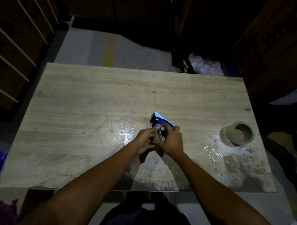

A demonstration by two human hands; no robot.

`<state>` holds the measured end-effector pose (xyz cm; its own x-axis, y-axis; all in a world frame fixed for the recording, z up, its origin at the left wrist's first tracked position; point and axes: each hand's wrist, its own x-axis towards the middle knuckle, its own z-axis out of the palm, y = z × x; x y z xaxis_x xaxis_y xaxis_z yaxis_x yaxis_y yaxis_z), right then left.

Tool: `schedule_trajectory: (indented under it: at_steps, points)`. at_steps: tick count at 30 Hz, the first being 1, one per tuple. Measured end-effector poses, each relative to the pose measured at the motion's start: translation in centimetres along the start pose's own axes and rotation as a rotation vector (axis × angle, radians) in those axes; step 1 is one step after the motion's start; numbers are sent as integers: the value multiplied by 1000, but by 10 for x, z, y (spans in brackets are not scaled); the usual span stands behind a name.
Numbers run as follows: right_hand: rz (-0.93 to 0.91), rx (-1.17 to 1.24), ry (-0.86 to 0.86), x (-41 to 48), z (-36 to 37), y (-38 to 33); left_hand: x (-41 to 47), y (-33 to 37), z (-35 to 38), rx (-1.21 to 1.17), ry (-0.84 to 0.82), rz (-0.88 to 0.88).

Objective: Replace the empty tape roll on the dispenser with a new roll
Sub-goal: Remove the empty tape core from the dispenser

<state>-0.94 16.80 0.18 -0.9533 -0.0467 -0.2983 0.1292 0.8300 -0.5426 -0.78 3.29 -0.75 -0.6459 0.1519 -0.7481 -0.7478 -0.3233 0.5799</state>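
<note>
A blue tape dispenser (157, 119) stands near the middle of the wooden table (92, 99), its front end pointing away from me. My right hand (171, 141) wraps around its rear part. My left hand (146, 138) pinches at the round hub area beside it, where a thin pale ring (160, 133) shows between the fingers. Whether that ring is the empty core I cannot tell. A full roll of clear tape (237, 134) lies flat on the table to the right, apart from both hands.
Shiny scraps of clear tape (127, 131) stick to the table left of the dispenser, and more scraps of tape (212, 152) lie below the roll. Cardboard boxes (281, 43) stand at the right, shelving at the left, crumpled plastic (205, 64) behind the far edge.
</note>
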Motion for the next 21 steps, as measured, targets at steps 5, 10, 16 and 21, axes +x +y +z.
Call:
schedule_trajectory:
  at_steps: [5,10,16,21]
  points:
    - [-4,21,-20,-7,-6,2,3,-4,3,101,45,24]
    - [-86,-2,10,-17,-20,-6,-8,4,3,103,57,91]
    - [-210,70,183,-31,-45,-10,-34,18,-13,-39,18,151]
    - [-82,332,298,-26,-60,-10,-58,28,-25,-10,-42,156]
